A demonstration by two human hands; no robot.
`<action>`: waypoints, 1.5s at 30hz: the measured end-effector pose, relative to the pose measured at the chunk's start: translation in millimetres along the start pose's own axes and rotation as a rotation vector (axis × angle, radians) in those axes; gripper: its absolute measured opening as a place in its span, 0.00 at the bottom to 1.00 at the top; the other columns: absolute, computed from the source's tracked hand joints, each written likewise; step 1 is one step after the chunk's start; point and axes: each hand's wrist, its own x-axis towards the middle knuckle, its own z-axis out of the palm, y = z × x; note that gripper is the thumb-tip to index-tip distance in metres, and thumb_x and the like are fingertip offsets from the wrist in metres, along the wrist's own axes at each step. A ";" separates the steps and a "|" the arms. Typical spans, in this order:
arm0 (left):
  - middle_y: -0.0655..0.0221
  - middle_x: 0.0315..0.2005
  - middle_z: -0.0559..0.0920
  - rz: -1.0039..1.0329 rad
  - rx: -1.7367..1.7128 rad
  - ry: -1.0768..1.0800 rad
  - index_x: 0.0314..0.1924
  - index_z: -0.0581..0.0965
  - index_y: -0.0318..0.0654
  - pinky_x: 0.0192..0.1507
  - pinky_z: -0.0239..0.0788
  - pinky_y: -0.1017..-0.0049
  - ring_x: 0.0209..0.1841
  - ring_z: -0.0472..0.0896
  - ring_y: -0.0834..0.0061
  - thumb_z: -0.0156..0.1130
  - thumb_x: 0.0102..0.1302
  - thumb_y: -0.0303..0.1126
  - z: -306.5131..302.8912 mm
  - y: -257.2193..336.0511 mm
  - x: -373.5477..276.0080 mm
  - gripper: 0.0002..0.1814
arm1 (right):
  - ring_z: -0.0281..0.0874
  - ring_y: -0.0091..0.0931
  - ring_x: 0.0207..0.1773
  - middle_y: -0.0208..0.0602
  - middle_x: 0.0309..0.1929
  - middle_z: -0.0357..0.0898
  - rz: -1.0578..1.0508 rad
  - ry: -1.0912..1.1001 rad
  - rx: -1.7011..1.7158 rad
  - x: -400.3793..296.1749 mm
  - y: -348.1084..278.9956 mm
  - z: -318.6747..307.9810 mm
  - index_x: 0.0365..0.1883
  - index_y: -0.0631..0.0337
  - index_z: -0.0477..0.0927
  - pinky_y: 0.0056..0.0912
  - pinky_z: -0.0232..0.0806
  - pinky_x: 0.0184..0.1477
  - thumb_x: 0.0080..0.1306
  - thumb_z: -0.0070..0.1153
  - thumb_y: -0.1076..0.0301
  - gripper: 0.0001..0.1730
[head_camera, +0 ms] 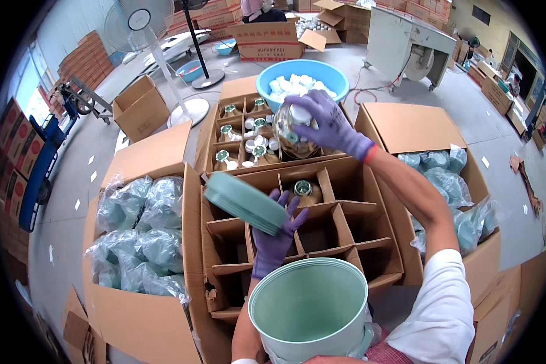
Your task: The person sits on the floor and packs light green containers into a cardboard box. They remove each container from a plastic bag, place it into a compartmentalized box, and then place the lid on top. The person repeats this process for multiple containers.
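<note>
My right hand [332,123], in a purple glove, grips a clear glass bottle with a white cap [301,113] from above, over the far divided carton [236,170]. My left hand [275,241], gloved alike, is under a blurred green plastic lid [245,202]; its fingers spread behind the lid's lower end. Below, a green plastic tub [309,305] stands open against my body, its inside bare. The near carton with cardboard dividers [300,245] holds a bottle with an open green-tinted neck [303,187]. Bottles and loose white caps [259,148] lie in the far carton.
A blue basin [302,66] of white pieces stands behind. Cartons of plastic-wrapped green items flank me on the left [141,232] and right [446,182]. Farther off are a white fan [139,20], an empty carton [141,109], a white machine [405,45] and a seated person [261,11].
</note>
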 end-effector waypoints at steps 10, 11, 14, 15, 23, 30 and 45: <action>0.57 0.56 0.78 0.214 0.651 -0.348 0.66 0.67 0.37 0.60 0.71 0.63 0.57 0.78 0.62 0.55 0.71 0.47 35.0 37.5 0.4 0.29 | 0.74 0.38 0.54 0.40 0.51 0.70 -0.854 -0.278 -0.152 -11.1 -193.2 -147.7 0.64 0.42 0.73 0.51 0.70 0.62 0.59 0.61 0.61 0.32; 0.56 0.57 0.78 0.193 0.585 -0.339 0.66 0.66 0.37 0.60 0.70 0.63 0.57 0.78 0.62 0.54 0.72 0.47 33.4 38.8 -4.8 0.29 | 0.74 0.39 0.56 0.41 0.54 0.71 -0.878 -0.329 -0.123 -8.7 -201.6 -160.3 0.64 0.43 0.73 0.52 0.70 0.63 0.59 0.62 0.59 0.32; 0.55 0.58 0.76 0.118 0.365 -0.287 0.67 0.66 0.37 0.62 0.69 0.63 0.58 0.77 0.62 0.50 0.74 0.49 19.7 44.3 -27.9 0.29 | 0.68 0.40 0.67 0.42 0.66 0.68 -0.484 -0.434 0.243 -13.1 -217.6 -192.7 0.67 0.49 0.70 0.53 0.59 0.71 0.60 0.65 0.54 0.37; 0.55 0.59 0.76 0.061 0.259 -0.292 0.67 0.66 0.37 0.62 0.69 0.63 0.59 0.76 0.62 0.48 0.75 0.49 17.2 29.4 -32.0 0.29 | 0.66 0.43 0.69 0.46 0.66 0.67 -0.303 -0.314 0.196 -23.1 -215.4 -206.7 0.69 0.52 0.69 0.48 0.54 0.74 0.61 0.65 0.54 0.38; 0.60 0.60 0.74 0.131 0.483 -0.317 0.66 0.67 0.36 0.64 0.67 0.68 0.59 0.73 0.67 0.48 0.77 0.37 -69.1 -6.3 -165.1 0.23 | 0.45 0.34 0.79 0.44 0.76 0.50 0.750 -0.088 1.100 -125.0 -239.6 -158.2 0.79 0.59 0.37 0.38 0.42 0.78 0.52 0.70 0.65 0.65; 0.61 0.61 0.74 -0.095 -0.197 -0.464 0.72 0.62 0.37 0.67 0.64 0.68 0.60 0.73 0.71 0.44 0.79 0.42 5.4 43.9 -222.4 0.27 | 0.65 0.29 0.70 0.39 0.64 0.68 0.976 -0.022 1.267 -136.1 -260.2 -152.6 0.54 0.60 0.69 0.35 0.58 0.71 0.72 0.52 0.54 0.21; 0.64 0.49 0.79 0.648 0.779 0.126 0.56 0.74 0.34 0.56 0.72 0.73 0.50 0.79 0.72 0.62 0.69 0.32 -21.2 135.1 -142.8 0.18 | 0.79 0.20 0.37 0.36 0.30 0.80 0.753 -1.038 0.330 -61.2 -281.2 -147.7 0.36 0.63 0.84 0.24 0.71 0.42 0.65 0.61 0.42 0.28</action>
